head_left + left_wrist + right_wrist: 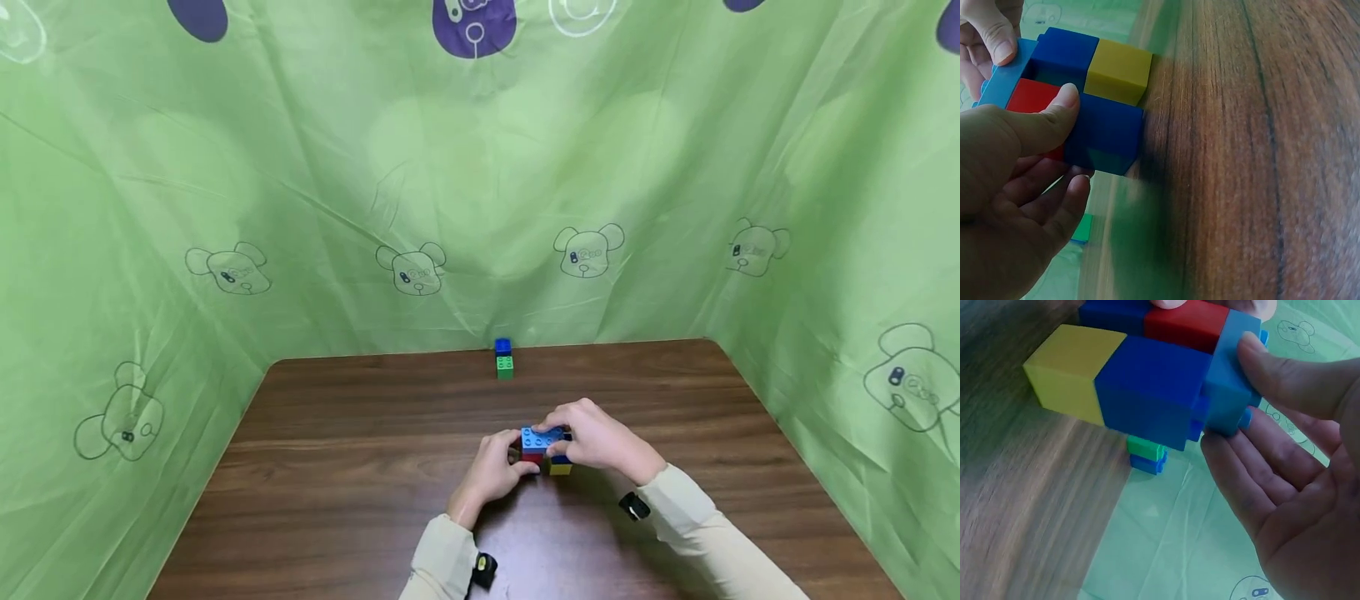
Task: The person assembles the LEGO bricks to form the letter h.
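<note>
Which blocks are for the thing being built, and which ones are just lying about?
Being built with:
- light blue block, on top
- red block
- lower dark blue block, under the red
- upper dark blue block
- yellow block, under that one

Just lying about, it seems:
- green block, untouched
- blue block, behind the green

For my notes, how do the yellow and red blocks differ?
The yellow block is at its stack's bottom; the red block sits between the light blue block and a dark blue block. The left hand touches the red block, not the yellow block. Each adjoins a dark blue block.
</note>
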Demonstrator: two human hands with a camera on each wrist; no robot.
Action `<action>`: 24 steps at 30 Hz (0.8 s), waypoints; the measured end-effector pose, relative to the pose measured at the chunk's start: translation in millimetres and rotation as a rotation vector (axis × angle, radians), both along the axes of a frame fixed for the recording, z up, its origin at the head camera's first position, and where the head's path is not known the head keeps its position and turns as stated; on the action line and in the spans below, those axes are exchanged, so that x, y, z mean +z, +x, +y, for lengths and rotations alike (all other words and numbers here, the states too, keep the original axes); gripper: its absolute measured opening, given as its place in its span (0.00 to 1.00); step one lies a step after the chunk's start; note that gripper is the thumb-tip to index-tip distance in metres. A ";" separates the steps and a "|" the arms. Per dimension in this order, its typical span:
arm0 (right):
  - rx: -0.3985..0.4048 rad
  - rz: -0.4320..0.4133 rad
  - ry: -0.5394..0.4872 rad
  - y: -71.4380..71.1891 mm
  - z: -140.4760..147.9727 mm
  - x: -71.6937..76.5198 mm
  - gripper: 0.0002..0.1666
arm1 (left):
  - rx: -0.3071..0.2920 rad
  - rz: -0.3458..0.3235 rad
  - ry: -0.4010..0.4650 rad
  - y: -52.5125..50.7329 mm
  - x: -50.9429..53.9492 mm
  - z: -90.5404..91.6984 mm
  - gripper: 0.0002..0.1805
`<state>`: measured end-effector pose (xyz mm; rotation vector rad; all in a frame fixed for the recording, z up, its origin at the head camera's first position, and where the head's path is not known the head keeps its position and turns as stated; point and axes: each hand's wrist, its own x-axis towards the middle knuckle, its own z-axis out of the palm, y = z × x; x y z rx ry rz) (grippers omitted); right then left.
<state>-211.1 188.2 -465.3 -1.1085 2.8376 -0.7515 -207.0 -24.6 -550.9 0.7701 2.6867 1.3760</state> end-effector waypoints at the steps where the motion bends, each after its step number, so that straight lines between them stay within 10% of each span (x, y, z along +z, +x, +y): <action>1: 0.003 -0.003 -0.002 0.2 0.2 -0.8 0.16 | -0.001 0.002 0.000 0.5 -0.2 -0.7 0.16; 13: -0.076 -0.057 -0.165 9.8 16.7 -30.4 0.29 | 0.016 0.013 -0.053 2.3 1.5 -0.3 0.19; 24: -0.138 -0.092 -0.179 11.4 19.3 -40.0 0.21 | 0.019 0.002 -0.054 6.2 2.9 -1.9 0.19</action>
